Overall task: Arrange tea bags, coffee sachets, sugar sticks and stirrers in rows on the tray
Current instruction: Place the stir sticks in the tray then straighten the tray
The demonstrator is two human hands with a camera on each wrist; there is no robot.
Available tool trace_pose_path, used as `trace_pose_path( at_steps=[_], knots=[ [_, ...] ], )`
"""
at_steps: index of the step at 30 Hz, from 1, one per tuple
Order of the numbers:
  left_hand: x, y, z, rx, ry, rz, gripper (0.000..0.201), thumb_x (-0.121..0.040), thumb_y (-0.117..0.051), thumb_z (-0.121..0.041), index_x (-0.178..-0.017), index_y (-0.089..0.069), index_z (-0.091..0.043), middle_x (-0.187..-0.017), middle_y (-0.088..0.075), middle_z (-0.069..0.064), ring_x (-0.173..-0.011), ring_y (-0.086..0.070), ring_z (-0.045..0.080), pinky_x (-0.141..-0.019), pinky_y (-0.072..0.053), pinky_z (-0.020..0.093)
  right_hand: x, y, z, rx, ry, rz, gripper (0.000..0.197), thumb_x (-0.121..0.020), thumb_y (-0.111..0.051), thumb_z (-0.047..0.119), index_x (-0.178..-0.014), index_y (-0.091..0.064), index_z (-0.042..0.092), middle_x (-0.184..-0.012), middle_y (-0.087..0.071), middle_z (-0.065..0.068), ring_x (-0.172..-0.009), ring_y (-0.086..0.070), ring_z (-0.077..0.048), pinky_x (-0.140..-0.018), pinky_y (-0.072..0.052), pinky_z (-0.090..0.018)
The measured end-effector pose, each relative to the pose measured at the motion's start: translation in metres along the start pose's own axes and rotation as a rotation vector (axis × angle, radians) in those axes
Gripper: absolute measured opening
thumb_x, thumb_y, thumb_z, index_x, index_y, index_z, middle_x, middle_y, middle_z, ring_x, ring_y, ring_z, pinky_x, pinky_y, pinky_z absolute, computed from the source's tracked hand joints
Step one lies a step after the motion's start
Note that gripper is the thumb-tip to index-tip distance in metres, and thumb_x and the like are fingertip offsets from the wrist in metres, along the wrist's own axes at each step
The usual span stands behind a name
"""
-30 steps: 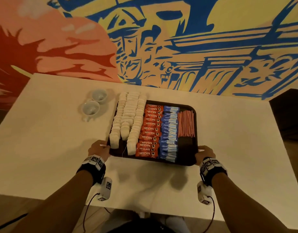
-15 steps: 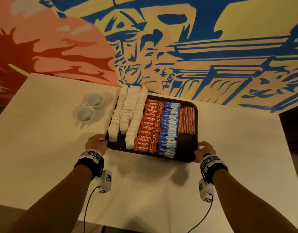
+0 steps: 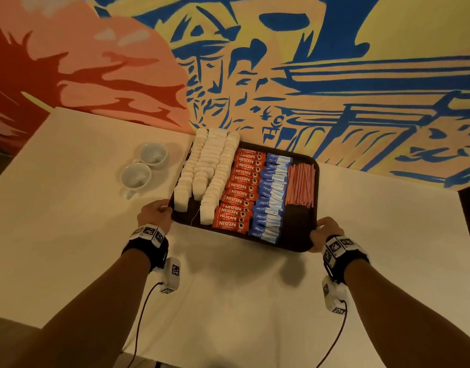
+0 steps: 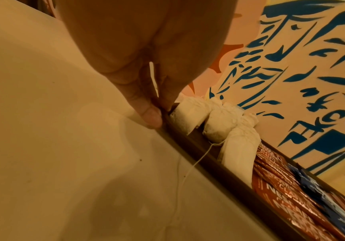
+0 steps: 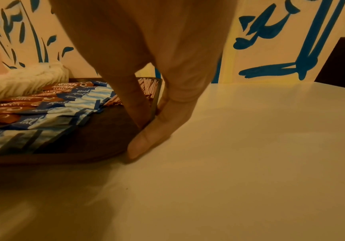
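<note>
A dark tray point(image 3: 297, 231) sits on the white table against the painted wall. It holds rows of white tea bags point(image 3: 212, 168), red coffee sachets point(image 3: 241, 187), blue sugar sticks point(image 3: 273, 192) and striped stirrers point(image 3: 301, 184). My left hand point(image 3: 155, 213) grips the tray's near left corner, and my right hand point(image 3: 326, 231) grips its near right corner. In the left wrist view my left hand point(image 4: 160, 110) pinches the tray rim point(image 4: 208, 156) beside the tea bags point(image 4: 219, 120). In the right wrist view my right hand point(image 5: 145, 133) clasps the rim, thumb inside the tray point(image 5: 85, 146).
Two white cups point(image 3: 153, 155) point(image 3: 135, 177) stand on the table just left of the tray. A tea bag string point(image 4: 190, 169) hangs over the tray's near rim. The mural wall runs right behind the tray. Bare tabletop point(image 3: 387, 221) lies to the right and in front.
Both hands keep their hold on the tray's near corners. The tray has slid a little away from me toward the wall, past the cups.
</note>
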State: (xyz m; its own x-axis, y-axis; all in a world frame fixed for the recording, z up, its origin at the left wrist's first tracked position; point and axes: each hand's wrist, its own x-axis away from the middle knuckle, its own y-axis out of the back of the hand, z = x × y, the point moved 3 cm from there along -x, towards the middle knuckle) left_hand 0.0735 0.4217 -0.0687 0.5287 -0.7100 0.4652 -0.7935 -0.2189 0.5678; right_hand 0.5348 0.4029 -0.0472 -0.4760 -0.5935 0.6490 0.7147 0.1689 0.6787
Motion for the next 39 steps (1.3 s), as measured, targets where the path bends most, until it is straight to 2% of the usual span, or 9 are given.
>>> trace_pose_path(
  at_steps=[4, 8, 13, 19, 27, 30, 33, 36, 39],
  knots=[
    [0.006, 0.001, -0.010, -0.017, -0.043, 0.023, 0.023, -0.091, -0.067, -0.016, -0.110, -0.075, -0.027, -0.095, -0.075, 0.003, -0.084, -0.070, 0.021, -0.091, -0.058, 0.035, -0.003, -0.001, 0.004, 0.029, 0.001, 0.007, 0.038, -0.085, -0.062, -0.002, -0.118, -0.051, 0.014, -0.121, -0.060, -0.021, -0.098, -0.064, -0.045, -0.082, -0.059, -0.058],
    [0.012, 0.012, -0.010, 0.009, -0.054, 0.075, 0.017, -0.092, -0.065, -0.023, -0.103, -0.074, -0.032, -0.100, -0.076, 0.005, -0.092, -0.072, 0.026, -0.091, -0.059, 0.042, 0.016, 0.005, 0.016, 0.107, 0.014, -0.136, 0.053, -0.087, -0.069, 0.010, -0.135, -0.046, 0.008, -0.132, -0.055, -0.025, -0.114, -0.058, -0.044, -0.094, -0.051, -0.048],
    [0.013, 0.049, 0.006, -0.077, -0.068, 0.083, 0.004, -0.091, -0.064, -0.027, -0.093, -0.068, -0.028, -0.100, -0.075, 0.007, -0.096, -0.069, 0.032, -0.093, -0.056, 0.045, 0.079, -0.014, 0.083, 0.052, 0.347, -0.319, 0.029, -0.091, -0.064, 0.018, -0.118, -0.056, 0.014, -0.119, -0.058, -0.017, -0.103, -0.058, -0.037, -0.085, -0.049, -0.042],
    [-0.018, 0.109, 0.012, 0.011, -0.018, 0.012, 0.029, -0.091, -0.070, -0.027, -0.112, -0.051, -0.023, -0.091, -0.067, -0.001, -0.085, -0.066, 0.026, -0.079, -0.052, 0.036, 0.145, -0.098, 0.199, 0.091, 0.618, 0.049, 0.006, -0.096, -0.065, 0.026, -0.100, -0.061, 0.027, -0.103, -0.062, 0.004, -0.094, -0.058, -0.015, -0.077, -0.048, -0.029],
    [-0.067, 0.116, 0.000, -0.083, -0.182, 0.208, 0.014, -0.091, -0.068, -0.032, -0.102, -0.063, -0.026, -0.089, -0.071, -0.003, -0.078, -0.070, 0.018, -0.072, -0.056, 0.031, 0.164, -0.212, 0.273, 0.119, 0.572, 0.296, 0.006, -0.095, -0.064, 0.032, -0.096, -0.067, 0.027, -0.097, -0.066, 0.002, -0.097, -0.063, -0.021, -0.084, -0.049, -0.029],
    [-0.071, 0.115, 0.006, -0.007, -0.180, 0.276, 0.009, -0.096, -0.062, -0.028, -0.103, -0.063, -0.023, -0.082, -0.073, -0.002, -0.070, -0.070, 0.017, -0.061, -0.052, 0.024, 0.159, -0.233, 0.286, 0.037, 0.498, 0.306, 0.008, -0.093, -0.064, 0.034, -0.090, -0.068, 0.028, -0.093, -0.071, -0.001, -0.094, -0.068, -0.026, -0.087, -0.057, -0.039],
    [-0.075, 0.120, 0.013, 0.099, -0.181, 0.300, 0.006, -0.098, -0.060, -0.028, -0.099, -0.061, -0.022, -0.082, -0.074, 0.000, -0.073, -0.072, 0.019, -0.072, -0.059, 0.037, 0.152, -0.249, 0.294, -0.123, 0.433, 0.296, 0.019, -0.096, -0.063, 0.033, -0.103, -0.072, 0.018, -0.082, -0.072, -0.001, -0.077, -0.068, -0.023, -0.083, -0.060, -0.045],
    [-0.082, 0.138, 0.025, 0.242, -0.167, 0.258, 0.014, -0.102, -0.056, -0.027, -0.096, -0.059, -0.015, -0.084, -0.075, 0.007, -0.079, -0.073, 0.024, -0.085, -0.059, 0.049, 0.153, -0.262, 0.303, -0.251, 0.390, 0.307, 0.023, -0.099, -0.061, 0.031, -0.114, -0.071, 0.017, -0.079, -0.071, -0.002, -0.063, -0.061, -0.016, -0.061, -0.056, -0.033],
    [-0.088, 0.158, 0.031, 0.371, -0.156, 0.203, 0.017, -0.102, -0.057, -0.026, -0.099, -0.057, -0.009, -0.088, -0.076, 0.009, -0.086, -0.074, 0.027, -0.090, -0.057, 0.053, 0.158, -0.276, 0.316, -0.318, 0.385, 0.401, 0.026, -0.103, -0.056, 0.025, -0.126, -0.065, 0.019, -0.082, -0.069, -0.003, -0.062, -0.060, -0.015, -0.057, -0.052, -0.027]
  ],
)
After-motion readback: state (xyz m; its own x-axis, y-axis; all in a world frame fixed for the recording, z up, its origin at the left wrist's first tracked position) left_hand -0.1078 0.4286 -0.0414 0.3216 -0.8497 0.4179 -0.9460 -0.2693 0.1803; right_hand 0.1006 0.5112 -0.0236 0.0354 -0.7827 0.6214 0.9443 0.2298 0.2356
